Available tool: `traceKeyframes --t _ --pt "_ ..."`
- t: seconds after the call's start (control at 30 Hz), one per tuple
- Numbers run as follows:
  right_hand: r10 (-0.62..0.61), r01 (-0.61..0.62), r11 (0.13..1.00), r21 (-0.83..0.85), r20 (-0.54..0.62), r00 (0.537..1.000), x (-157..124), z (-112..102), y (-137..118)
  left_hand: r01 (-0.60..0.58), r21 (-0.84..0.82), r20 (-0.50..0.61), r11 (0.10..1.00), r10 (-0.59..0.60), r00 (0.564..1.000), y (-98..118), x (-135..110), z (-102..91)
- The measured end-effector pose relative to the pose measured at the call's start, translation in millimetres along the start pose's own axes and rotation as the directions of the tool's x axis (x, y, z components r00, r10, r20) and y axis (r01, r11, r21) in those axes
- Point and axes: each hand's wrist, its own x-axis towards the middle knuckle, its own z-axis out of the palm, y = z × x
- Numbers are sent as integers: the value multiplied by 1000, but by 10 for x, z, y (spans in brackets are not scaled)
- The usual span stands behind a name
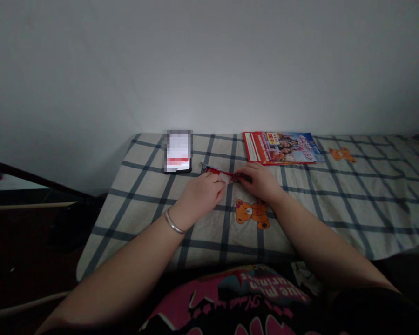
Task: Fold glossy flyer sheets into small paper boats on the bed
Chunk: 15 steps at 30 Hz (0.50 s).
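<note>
Printed shirt [226,298] right at the bottom of the frame, then mid-frame there's a small folded paper [213,171] under both hands. Looks partly folded to me, not finished. Right hand [260,181] seems to pinch one end; left hand [203,191] has fingers curled over it, can't tell if gripping. Leaflets [282,148] upper right of centre lie flat, seemingly untouched.

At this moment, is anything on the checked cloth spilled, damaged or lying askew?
No spill shows. The phone looks oddly pixelated. The leaflets by the wall lie fanned, their edges not aligned. Damage to the paper between left hand and right hand is unclear.
</note>
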Motion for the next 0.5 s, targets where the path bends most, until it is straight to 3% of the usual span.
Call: traceKeyframes --t 0.13,0.33,0.5 --pt "-41 41 999 0 38 998 -22 -42 -1 -7 -3 21 1000 7 1000 -143 -11 -2" --pt "-105 107 994 -20 65 992 -23 -57 17 8 19 -48 1000 -7 999 -129 0 -17" --pt "-123 126 991 -42 66 990 -31 -96 -22 179 86 -189 980 -160 969 -102 -29 -21"
